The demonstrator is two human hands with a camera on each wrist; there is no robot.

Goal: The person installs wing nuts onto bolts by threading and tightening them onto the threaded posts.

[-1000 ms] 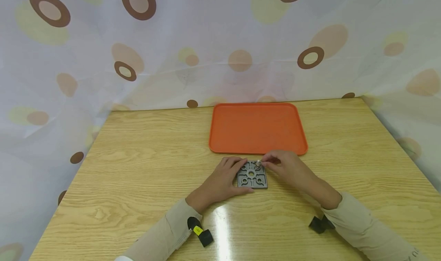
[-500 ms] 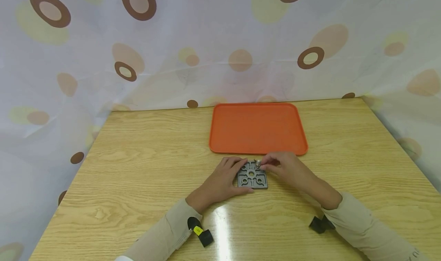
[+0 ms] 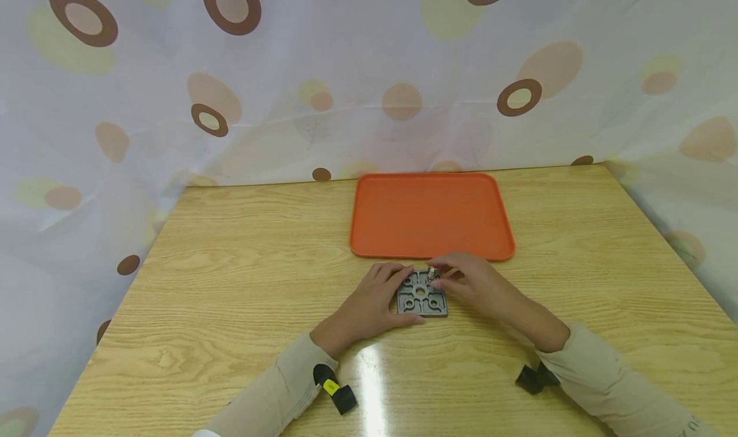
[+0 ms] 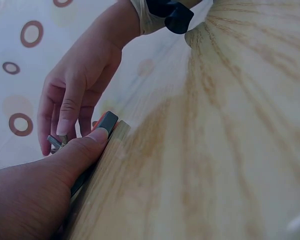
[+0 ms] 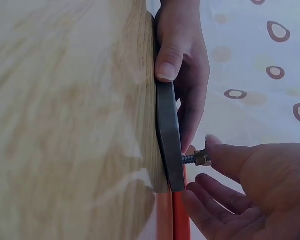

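A square grey metal plate (image 3: 421,304) with raised ribs and several round holes lies on the table. My left hand (image 3: 369,304) spans its left side, thumb along the near edge and fingers at the far edge. A small bolt (image 5: 189,159) with a brass-coloured nut or head (image 5: 203,158) stands up from the plate's far right corner. My right hand (image 3: 475,284) has its thumb and index finger around the bolt's top. In the right wrist view the thumb touches the top, while the other fingers curve beside it. The bolt's lower end is hidden in the plate.
An orange tray (image 3: 429,216) lies just beyond the plate on the wooden table (image 3: 259,264). A patterned curtain (image 3: 357,72) hangs behind the table and along both sides. Each wrist wears a black strap.
My right thumb and index finger have shifted slightly left around the bolt's top. My left hand and the plate have stayed in place.
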